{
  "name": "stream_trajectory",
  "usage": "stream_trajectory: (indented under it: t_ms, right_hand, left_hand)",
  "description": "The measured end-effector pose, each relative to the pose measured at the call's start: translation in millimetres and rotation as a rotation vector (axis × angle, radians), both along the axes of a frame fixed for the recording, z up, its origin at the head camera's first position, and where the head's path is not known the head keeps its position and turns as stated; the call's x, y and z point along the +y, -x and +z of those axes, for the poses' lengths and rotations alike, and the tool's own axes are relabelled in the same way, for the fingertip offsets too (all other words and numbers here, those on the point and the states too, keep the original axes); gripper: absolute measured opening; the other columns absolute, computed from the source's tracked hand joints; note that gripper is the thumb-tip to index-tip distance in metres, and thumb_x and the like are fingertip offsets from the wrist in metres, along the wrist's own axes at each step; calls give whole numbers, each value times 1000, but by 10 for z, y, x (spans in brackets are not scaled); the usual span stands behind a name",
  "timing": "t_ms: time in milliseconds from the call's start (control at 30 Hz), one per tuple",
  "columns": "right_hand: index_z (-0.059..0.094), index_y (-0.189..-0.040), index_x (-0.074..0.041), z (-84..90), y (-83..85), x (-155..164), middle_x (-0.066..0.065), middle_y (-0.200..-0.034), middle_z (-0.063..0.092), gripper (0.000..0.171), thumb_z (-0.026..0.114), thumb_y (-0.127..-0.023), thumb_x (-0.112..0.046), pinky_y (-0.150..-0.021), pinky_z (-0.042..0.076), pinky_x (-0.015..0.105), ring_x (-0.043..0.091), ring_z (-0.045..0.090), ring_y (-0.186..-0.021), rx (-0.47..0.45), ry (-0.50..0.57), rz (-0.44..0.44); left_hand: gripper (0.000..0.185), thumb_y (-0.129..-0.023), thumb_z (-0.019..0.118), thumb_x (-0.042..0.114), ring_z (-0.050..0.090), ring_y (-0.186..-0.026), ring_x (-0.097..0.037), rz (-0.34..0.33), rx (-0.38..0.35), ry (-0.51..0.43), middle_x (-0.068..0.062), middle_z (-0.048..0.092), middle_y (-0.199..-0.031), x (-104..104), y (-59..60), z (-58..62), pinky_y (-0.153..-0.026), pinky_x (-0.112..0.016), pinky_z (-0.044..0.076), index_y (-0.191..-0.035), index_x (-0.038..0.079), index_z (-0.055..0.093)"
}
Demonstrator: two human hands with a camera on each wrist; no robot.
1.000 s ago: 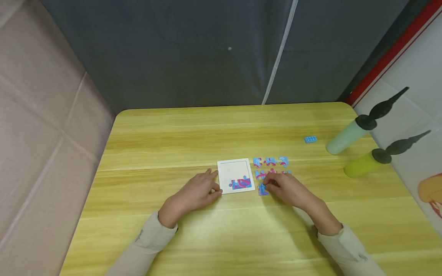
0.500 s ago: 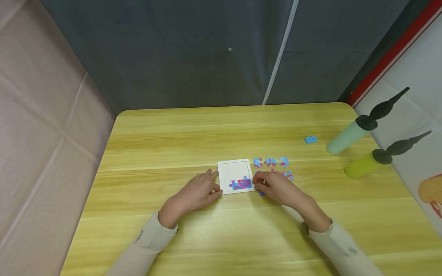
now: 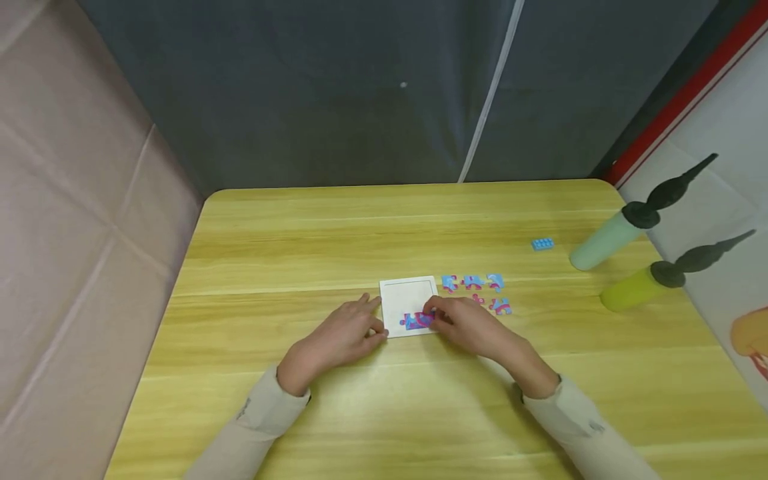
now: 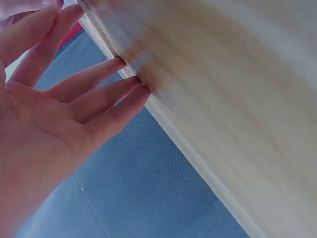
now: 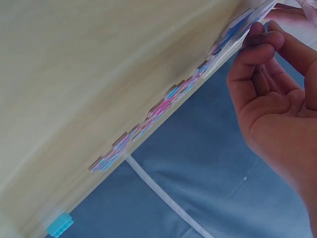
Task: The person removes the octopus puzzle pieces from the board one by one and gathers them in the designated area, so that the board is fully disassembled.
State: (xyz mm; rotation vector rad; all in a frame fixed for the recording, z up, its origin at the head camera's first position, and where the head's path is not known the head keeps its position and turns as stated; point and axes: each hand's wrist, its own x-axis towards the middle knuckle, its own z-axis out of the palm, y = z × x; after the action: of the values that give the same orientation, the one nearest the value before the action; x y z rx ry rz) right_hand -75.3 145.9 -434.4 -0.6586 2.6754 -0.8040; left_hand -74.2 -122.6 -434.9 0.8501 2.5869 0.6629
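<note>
A white puzzle tray lies on the wooden table, with joined pink-and-blue pieces along its near side. My left hand lies flat beside the tray, its straight fingers touching the left rim. My right hand reaches over the tray's near right corner. Its curled fingertips pinch a pink-and-blue puzzle piece against the tray; the piece is mostly hidden under the fingers. Several loose pieces lie just right of the tray and show edge-on as loose pieces in the right wrist view.
A small blue brick sits alone at the right rear. A pale green pump and a yellow-green pump lie at the table's right edge. A dark curtain hangs behind the table, and a padded wall stands to the left.
My right hand has lifted the piece that lay near the tray's near right corner and carried it left over the tray. The left hand has stayed put.
</note>
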Motion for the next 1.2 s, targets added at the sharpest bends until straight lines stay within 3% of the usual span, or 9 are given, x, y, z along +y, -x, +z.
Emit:
stream_trajectory:
  t_ms: [300,567,900,1033,1200]
  right_hand:
    - [70,-121,-6,-4,51,-114,-7,-77,64,23,66,-100,-11,-67,47,22,6,53,-68,-53,-24,32]
    - [71,-115,-5,-8,62,-149,-7,-78,64,18,67,-98,-11,-68,47,23,6,53,-69,-28,-27,31]
    - [71,-100,-15,-10,75,-162,-7,-91,65,3,69,-99,-13,-73,48,27,11,54,-81,78,-26,17]
    - [69,-95,-17,1,69,-169,-7,-90,66,7,69,-98,-11,-75,48,28,12,55,-82,71,-6,4]
    - [67,-92,-17,3,68,-162,-7,-84,67,12,66,-99,-8,-70,46,25,10,54,-75,48,37,-11]
  left_hand:
    - [24,-101,67,27,33,-152,-47,-5,1,-11,-24,43,-160,0,3,-3,-123,-59,32,-107,9,82]
    - [24,-101,66,28,32,-152,-47,-8,0,-1,-23,42,-160,-2,6,-5,-124,-58,32,-108,10,82]
    - [23,-101,66,25,34,-151,-50,-13,13,-6,-25,44,-159,-3,18,-16,-122,-59,34,-105,9,82]
    - [23,-100,66,26,34,-151,-50,-11,15,-7,-26,44,-159,-2,19,-21,-122,-59,34,-105,10,82]
    - [22,-100,67,25,35,-150,-50,-18,22,-9,-26,45,-158,-3,20,-20,-121,-60,35,-105,10,82]
